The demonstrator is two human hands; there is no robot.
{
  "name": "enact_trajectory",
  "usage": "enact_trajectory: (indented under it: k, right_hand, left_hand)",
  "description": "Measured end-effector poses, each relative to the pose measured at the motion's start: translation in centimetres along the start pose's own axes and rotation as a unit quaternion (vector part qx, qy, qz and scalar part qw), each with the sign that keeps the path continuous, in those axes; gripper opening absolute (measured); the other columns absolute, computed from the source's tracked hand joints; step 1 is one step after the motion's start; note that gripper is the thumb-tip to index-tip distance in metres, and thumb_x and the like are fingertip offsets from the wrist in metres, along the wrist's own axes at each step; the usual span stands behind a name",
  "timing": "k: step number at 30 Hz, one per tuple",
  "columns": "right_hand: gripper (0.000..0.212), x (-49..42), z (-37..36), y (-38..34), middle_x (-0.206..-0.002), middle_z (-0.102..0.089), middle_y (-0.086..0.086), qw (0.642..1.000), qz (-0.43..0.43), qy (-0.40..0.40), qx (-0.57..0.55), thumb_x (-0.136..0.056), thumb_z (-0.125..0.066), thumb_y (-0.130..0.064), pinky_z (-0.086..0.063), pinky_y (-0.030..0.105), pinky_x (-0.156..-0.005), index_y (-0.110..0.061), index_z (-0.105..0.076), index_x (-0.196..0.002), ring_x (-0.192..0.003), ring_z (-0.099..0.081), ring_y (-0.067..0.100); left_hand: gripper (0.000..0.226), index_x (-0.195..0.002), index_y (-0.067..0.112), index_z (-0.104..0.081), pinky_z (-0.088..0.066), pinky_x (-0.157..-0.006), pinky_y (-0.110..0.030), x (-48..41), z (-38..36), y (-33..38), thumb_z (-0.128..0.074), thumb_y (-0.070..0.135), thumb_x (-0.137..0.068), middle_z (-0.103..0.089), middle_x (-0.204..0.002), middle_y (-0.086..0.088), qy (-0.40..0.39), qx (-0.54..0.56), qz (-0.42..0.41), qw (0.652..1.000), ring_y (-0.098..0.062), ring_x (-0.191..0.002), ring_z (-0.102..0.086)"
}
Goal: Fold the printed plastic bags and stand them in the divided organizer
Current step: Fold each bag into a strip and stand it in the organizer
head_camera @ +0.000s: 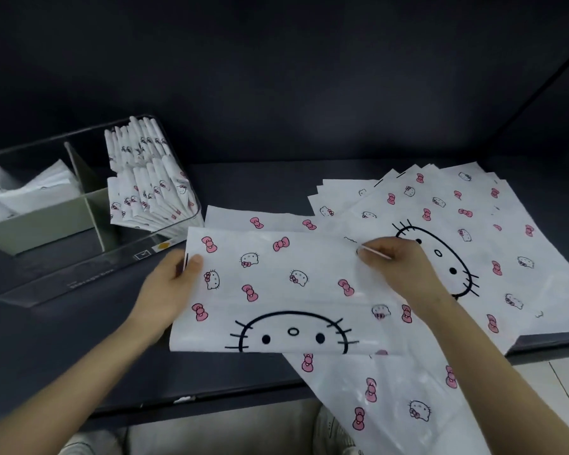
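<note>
A white plastic bag [286, 290] printed with pink bows and cat faces lies folded over in front of me on the dark table. My left hand [171, 284] grips its left edge, thumb on top. My right hand [398, 267] pinches the upper right corner of the folded layer. A clear divided organizer [89, 257] stands at the left; its right compartment holds several folded bags [148, 182] standing upright. White folded bags [30, 192] lie in its left compartment.
A fanned stack of flat printed bags [473, 231] lies at the right on the table. Another bag [391, 399] hangs over the table's front edge [211, 402]. A dark wall rises behind. My knees show below the edge.
</note>
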State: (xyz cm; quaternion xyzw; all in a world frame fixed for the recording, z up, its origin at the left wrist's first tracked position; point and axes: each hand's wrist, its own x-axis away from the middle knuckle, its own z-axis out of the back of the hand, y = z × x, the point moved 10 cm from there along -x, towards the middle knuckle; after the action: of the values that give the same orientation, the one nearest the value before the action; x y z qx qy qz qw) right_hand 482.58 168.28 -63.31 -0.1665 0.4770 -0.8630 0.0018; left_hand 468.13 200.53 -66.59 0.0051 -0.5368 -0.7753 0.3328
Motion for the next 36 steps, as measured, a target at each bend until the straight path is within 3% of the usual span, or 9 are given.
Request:
enact_trajectory:
  k: [4,7,11,16,21,27,31,33,36]
  right_hand:
    - [0.016,-3.2,-0.8,-0.1,-0.075,-0.064,-0.004,0.993,0.008,0.069,0.090,-0.089,-0.061,-0.017,-0.046,0.031,-0.069,-0.020,-0.067,-0.075,-0.076,-0.059,0.021]
    - [0.013,-4.8,-0.8,0.1,-0.078,-0.062,-0.001,0.980,-0.008,0.094,0.176,-0.091,-0.057,-0.023,-0.042,0.030,-0.066,-0.016,-0.068,-0.088,-0.077,-0.057,0.023]
    - [0.022,-5.6,-0.5,0.2,-0.086,-0.061,0.003,0.968,-0.024,0.107,0.224,-0.090,-0.056,-0.030,-0.040,0.029,-0.068,-0.015,-0.066,-0.104,-0.082,-0.055,0.025]
    - [0.035,-5.9,0.0,1.0,-0.106,-0.066,0.005,0.972,-0.053,0.139,0.181,-0.089,-0.059,-0.036,-0.045,0.033,-0.080,-0.016,-0.063,-0.117,-0.103,-0.058,0.028]
    - [0.029,-6.6,0.1,1.5,-0.069,-0.054,0.005,0.973,-0.061,0.140,0.174,-0.086,-0.063,-0.034,-0.035,0.030,-0.061,-0.010,-0.056,-0.073,-0.073,-0.050,0.028]
    - [0.032,-5.6,0.4,0.2,-0.089,-0.062,0.012,0.962,-0.049,0.155,0.221,-0.088,-0.061,-0.039,-0.040,0.034,-0.065,-0.008,-0.061,-0.095,-0.086,-0.057,0.034]
    - [0.058,0.6,-1.7,-5.4,-0.119,-0.061,0.018,0.841,0.175,0.283,0.427,-0.087,-0.044,-0.053,-0.043,0.045,-0.080,-0.012,-0.057,-0.125,-0.104,-0.059,0.040]
    - [0.057,4.4,-7.8,-5.2,-0.135,-0.053,0.019,0.830,0.271,0.198,0.446,-0.089,-0.040,-0.052,-0.030,0.058,-0.103,-0.018,-0.054,-0.133,-0.123,-0.050,0.040]
    - [0.048,7.1,-13.2,-2.1,-0.146,-0.042,0.017,0.856,0.281,0.077,0.427,-0.095,-0.036,-0.043,-0.016,0.062,-0.110,-0.025,-0.052,-0.136,-0.136,-0.038,0.037]
  left_hand:
    - [0.026,-0.117,0.019,-0.048,-0.046,-0.073,-0.034,0.0,0.0,1.3,-0.054,0.031,-0.095,-0.064,-0.088,0.008,0.029,-0.087,-0.058,0.994,-0.017,-0.089,-0.061]
    - [0.046,-0.124,0.006,-0.054,-0.046,-0.081,-0.045,1.4,-0.7,4.6,-0.048,0.038,-0.091,-0.061,-0.106,-0.013,0.105,-0.339,-0.241,0.903,-0.035,-0.097,-0.055]
    - [0.051,-0.125,0.010,-0.062,-0.037,-0.103,-0.048,2.6,-5.6,4.2,-0.038,0.039,-0.092,-0.054,-0.133,-0.020,0.012,-0.391,-0.348,0.852,-0.041,-0.123,-0.050]
    - [0.060,-0.141,0.020,-0.047,-0.015,-0.111,-0.045,2.6,-8.8,1.8,-0.014,0.051,-0.102,-0.038,-0.149,-0.014,-0.067,-0.429,-0.344,0.833,-0.037,-0.139,-0.031]
    - [0.062,-0.148,0.026,-0.033,-0.012,-0.113,-0.050,2.0,-9.3,0.6,-0.016,0.059,-0.099,-0.025,-0.157,-0.012,-0.069,-0.458,-0.341,0.818,-0.032,-0.146,-0.015]
    - [0.068,-0.150,0.028,-0.027,-0.009,-0.112,-0.054,2.2,-9.5,0.5,-0.015,0.066,-0.095,-0.021,-0.158,-0.010,-0.052,-0.475,-0.342,0.809,-0.030,-0.147,-0.010]
    - [0.078,-0.150,0.028,-0.027,-0.009,-0.111,-0.058,2.2,-9.6,0.6,-0.015,0.075,-0.090,-0.022,-0.158,-0.010,-0.048,-0.484,-0.334,0.807,-0.030,-0.146,-0.012]
    - [0.081,-0.150,0.028,-0.028,-0.008,-0.111,-0.059,2.2,-9.6,0.6,-0.015,0.078,-0.088,-0.022,-0.158,-0.010,-0.048,-0.484,-0.329,0.810,-0.030,-0.146,-0.011]
    - [0.083,-0.150,0.029,-0.028,-0.005,-0.112,-0.058,2.1,-9.7,0.6,-0.014,0.080,-0.086,-0.020,-0.158,-0.009,-0.049,-0.484,-0.320,0.813,-0.028,-0.147,-0.008]
